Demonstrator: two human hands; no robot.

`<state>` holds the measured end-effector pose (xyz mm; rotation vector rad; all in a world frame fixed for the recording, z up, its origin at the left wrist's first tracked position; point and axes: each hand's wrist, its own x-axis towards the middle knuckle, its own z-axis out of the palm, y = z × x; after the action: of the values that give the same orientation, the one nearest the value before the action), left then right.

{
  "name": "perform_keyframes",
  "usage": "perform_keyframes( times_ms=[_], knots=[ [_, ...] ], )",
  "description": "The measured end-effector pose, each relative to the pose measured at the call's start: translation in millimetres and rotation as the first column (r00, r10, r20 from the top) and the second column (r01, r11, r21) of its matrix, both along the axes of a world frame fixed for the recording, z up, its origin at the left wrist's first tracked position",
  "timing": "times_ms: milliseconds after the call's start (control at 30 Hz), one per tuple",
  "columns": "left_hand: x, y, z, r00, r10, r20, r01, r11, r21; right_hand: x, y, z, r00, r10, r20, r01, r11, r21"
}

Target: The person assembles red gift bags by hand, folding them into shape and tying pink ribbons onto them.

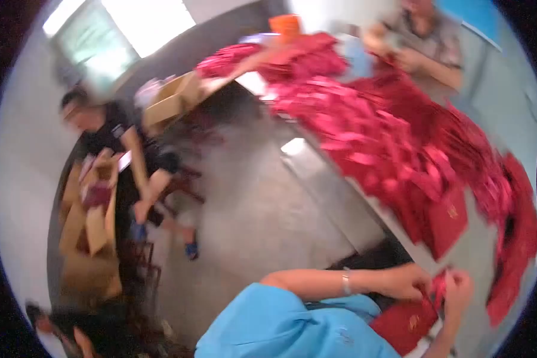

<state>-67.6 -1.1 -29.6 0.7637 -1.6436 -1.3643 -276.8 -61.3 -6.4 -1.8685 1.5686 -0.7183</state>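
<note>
A flat dark red bag-like piece (404,325) with a small gold emblem lies in front of my blue shirt. At its upper end, my left hand (409,281) has its fingers closed on a brighter red strip, perhaps a ribbon. My right hand (458,291) pinches the same strip (439,287) from the other side. Blur hides the exact finger contact. Just beyond my hands, a similar red piece with a gold emblem (450,219) hangs at the edge of a large heap of red pieces with shiny strips (364,122).
Across the table, a person (426,51) handles red material. An orange container (285,27) stands at the far end. Left, a seated person (104,128) holds a phone, near cardboard boxes (92,277). Another person (59,331) is at lower left. A red stack (516,244) lies at right.
</note>
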Motion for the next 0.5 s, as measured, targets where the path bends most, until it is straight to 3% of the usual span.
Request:
perform_keyframes(
  times_ms=[100, 167, 500],
  knots=[
    [0, -6, -4, 0.998, 0.037, -0.051, -0.037, 0.999, -0.007, -17, -23, -34, 0.997, 0.064, -0.049, -0.068, 0.993, -0.091],
    [2, -2, -5, 0.997, 0.075, -0.033, -0.076, 0.997, -0.031, -13, -21, -35, 1.0, -0.029, 0.002, 0.029, 0.996, -0.085],
    [13, 2, 3, 0.995, 0.062, -0.082, -0.061, 0.998, 0.016, 4, -12, -16, 0.999, 0.049, -0.003, -0.049, 0.997, -0.061]
  ],
)
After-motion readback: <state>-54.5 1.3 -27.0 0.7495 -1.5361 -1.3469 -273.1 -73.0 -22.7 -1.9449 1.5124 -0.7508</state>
